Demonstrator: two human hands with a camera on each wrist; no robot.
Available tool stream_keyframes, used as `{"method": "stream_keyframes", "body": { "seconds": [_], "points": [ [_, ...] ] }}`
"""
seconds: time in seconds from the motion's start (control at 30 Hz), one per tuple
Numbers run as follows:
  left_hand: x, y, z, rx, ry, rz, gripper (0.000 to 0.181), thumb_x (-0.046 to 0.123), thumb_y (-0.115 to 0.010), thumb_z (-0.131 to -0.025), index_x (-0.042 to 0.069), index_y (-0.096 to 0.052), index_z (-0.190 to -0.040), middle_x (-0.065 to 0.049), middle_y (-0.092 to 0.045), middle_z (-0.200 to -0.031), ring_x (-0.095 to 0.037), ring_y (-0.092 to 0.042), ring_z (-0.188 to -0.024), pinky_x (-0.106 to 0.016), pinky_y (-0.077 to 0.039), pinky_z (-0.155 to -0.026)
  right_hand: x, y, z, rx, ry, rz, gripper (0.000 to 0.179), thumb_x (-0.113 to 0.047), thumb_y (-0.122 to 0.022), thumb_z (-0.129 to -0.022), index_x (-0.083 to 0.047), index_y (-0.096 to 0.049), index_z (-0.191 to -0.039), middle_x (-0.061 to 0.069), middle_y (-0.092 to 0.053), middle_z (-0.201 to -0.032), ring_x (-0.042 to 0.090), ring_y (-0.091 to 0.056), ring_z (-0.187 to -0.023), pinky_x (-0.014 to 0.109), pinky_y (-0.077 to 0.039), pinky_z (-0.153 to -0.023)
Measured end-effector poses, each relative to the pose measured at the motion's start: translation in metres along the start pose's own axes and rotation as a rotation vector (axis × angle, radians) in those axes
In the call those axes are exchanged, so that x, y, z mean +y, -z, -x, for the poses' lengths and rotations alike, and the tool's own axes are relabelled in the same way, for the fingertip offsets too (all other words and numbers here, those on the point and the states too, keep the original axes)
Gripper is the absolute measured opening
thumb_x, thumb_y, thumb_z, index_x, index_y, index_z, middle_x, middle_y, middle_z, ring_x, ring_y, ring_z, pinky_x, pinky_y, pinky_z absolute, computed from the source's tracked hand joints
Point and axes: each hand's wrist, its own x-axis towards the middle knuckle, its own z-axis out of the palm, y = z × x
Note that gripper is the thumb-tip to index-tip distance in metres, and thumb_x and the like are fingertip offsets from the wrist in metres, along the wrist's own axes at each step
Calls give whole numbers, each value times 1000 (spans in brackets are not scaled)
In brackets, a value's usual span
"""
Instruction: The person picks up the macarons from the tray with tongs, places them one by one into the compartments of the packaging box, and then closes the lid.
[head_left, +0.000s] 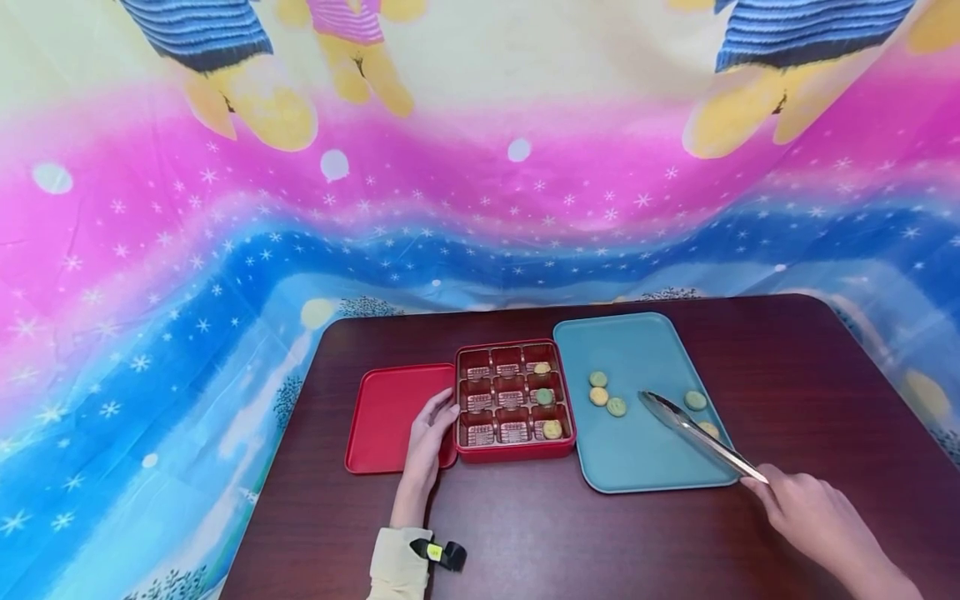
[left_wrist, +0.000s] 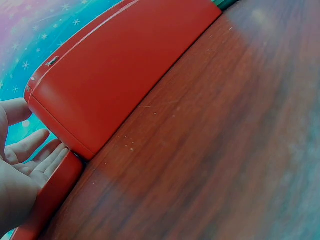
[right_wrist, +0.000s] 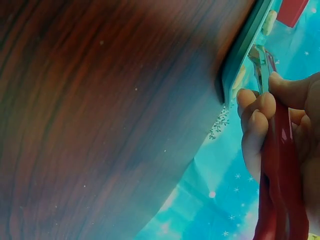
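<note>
My right hand [head_left: 813, 508] grips metal tongs [head_left: 723, 450] by their red handles [right_wrist: 282, 165]. The tong tips hover over or rest on a blue-green tray [head_left: 637, 458]; no cookie shows between them. On this tray lie several small round cookies, among them a yellow one [head_left: 598, 397] between two green ones and a green one [head_left: 695, 401] at the right. My left hand [head_left: 427, 437] rests against the left side of a red box [head_left: 517, 452], fingers extended. The box's right column holds a yellow cookie [head_left: 542, 367], a green one [head_left: 543, 397] and another yellow one [head_left: 552, 429].
A flat red lid [head_left: 386, 417] lies left of the box, partly behind my left hand. Box and tray stand side by side on a dark wooden table [head_left: 517, 533]. A colourful printed cloth [head_left: 450, 192] hangs behind the table's far edge.
</note>
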Motion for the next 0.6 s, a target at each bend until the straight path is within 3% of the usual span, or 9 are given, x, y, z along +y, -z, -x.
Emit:
{"method": "stream_keyframes", "body": {
  "seconds": [0.3, 0.6],
  "points": [
    [-1, 0, 0, 3, 2, -4, 52, 15, -65, -102, -2, -51, -148, -21, -52, -150, -32, -49, -140, -28, -42, -108, 4, -4, 1, 161, 86, 22, 27, -10, -71, -97, -10, -54, -76, -6, -31, -53, 16, -38, -46, 41, -32, -42],
    [0, -1, 1, 7, 1, 1, 51, 13, -64, -102, -4, -50, -148, -22, -52, -149, -33, -51, -137, -22, -44, -102, 1, 1, -10, 190, 107, 30, 28, -7, -73, -95, -8, -53, -76, -6, -28, -54, 14, -30, -46, 36, -28, -42]
  ]
}}
